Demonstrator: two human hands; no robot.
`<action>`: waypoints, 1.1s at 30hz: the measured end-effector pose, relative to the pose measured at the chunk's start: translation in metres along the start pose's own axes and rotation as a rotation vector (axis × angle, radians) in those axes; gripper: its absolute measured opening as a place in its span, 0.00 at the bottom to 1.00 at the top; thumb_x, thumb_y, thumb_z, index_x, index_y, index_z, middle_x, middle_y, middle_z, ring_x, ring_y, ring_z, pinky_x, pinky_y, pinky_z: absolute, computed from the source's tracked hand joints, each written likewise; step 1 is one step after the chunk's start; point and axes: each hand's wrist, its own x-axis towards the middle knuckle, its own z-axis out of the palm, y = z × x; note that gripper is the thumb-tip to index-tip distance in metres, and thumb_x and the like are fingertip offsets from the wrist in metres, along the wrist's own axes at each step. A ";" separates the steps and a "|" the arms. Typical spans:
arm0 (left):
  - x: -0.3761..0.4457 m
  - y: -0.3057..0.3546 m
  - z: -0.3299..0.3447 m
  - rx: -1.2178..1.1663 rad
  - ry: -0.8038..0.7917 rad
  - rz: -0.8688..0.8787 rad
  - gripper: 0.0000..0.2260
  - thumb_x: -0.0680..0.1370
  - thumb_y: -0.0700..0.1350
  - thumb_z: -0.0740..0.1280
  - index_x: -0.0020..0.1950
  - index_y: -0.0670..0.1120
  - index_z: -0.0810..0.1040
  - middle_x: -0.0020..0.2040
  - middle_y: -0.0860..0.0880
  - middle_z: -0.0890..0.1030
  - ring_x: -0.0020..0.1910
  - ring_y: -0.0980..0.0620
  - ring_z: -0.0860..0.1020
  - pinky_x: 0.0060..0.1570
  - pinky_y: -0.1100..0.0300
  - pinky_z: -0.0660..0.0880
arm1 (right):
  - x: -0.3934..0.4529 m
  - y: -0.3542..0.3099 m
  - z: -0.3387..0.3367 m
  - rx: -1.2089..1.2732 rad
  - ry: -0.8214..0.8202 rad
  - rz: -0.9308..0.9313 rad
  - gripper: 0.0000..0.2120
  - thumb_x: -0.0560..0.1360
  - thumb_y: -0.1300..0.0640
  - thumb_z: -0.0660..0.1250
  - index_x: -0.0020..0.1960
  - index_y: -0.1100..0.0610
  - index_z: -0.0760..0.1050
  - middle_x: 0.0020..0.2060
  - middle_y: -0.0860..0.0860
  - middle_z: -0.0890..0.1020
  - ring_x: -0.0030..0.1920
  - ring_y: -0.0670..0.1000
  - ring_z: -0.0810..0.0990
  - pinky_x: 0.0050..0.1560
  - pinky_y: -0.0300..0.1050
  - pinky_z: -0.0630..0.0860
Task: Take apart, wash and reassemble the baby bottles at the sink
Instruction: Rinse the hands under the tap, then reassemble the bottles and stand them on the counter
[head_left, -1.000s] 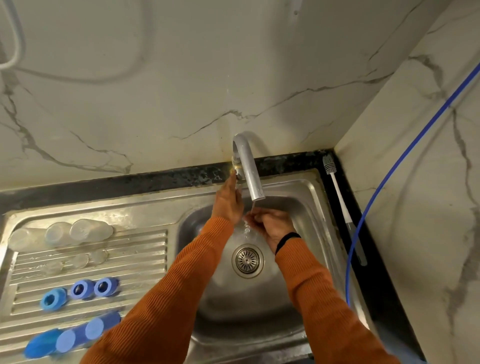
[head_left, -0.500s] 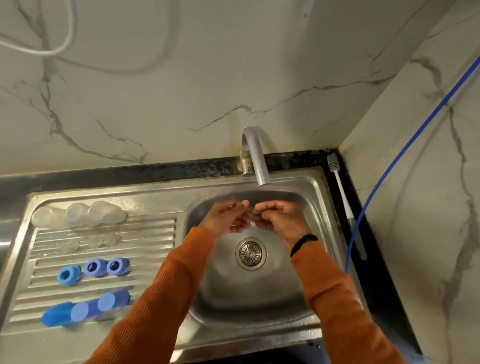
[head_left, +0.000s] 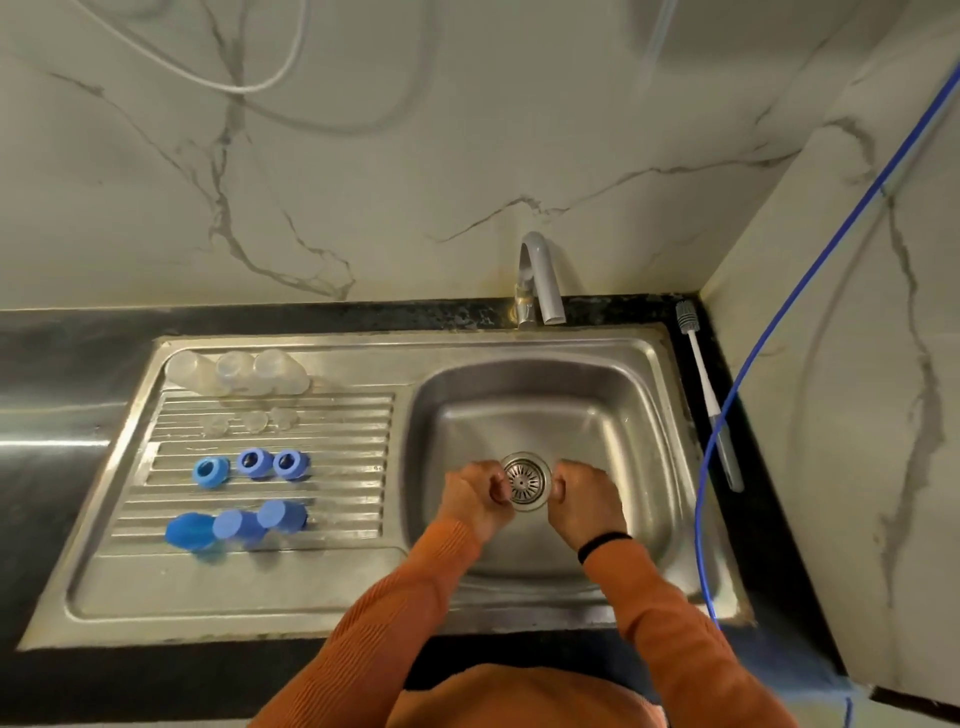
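left hand | right hand | apart, either side of drain strainer | fingers curled, empty | over sink basin

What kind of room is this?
Probably a kitchen: a steel sink with a tap, a ribbed draining board holding baby bottle parts, and marble-look wall tiles.

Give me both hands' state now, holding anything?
Left hand: fingers curled, nothing visible in it, over the sink basin.
Right hand: fingers curled, nothing visible in it, beside the drain strainer.
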 end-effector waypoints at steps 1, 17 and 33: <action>-0.005 0.005 0.001 0.038 -0.007 -0.013 0.06 0.70 0.35 0.70 0.40 0.46 0.82 0.40 0.49 0.84 0.41 0.51 0.82 0.49 0.59 0.80 | -0.005 0.000 0.002 -0.037 -0.015 -0.015 0.06 0.74 0.63 0.66 0.40 0.54 0.76 0.42 0.56 0.83 0.47 0.63 0.81 0.43 0.49 0.71; -0.034 -0.001 0.003 -0.202 -0.024 -0.173 0.13 0.79 0.45 0.73 0.63 0.50 0.81 0.57 0.49 0.80 0.55 0.52 0.79 0.59 0.62 0.74 | -0.021 0.041 0.001 -0.119 -0.387 -0.045 0.22 0.77 0.60 0.69 0.70 0.51 0.74 0.71 0.58 0.74 0.70 0.62 0.74 0.72 0.58 0.72; -0.025 -0.088 -0.170 -0.379 0.337 -0.133 0.12 0.80 0.47 0.73 0.61 0.44 0.82 0.50 0.40 0.86 0.49 0.42 0.85 0.52 0.45 0.83 | 0.030 -0.197 0.025 0.196 -0.282 -0.392 0.16 0.74 0.59 0.77 0.61 0.56 0.82 0.49 0.49 0.84 0.46 0.48 0.82 0.51 0.40 0.78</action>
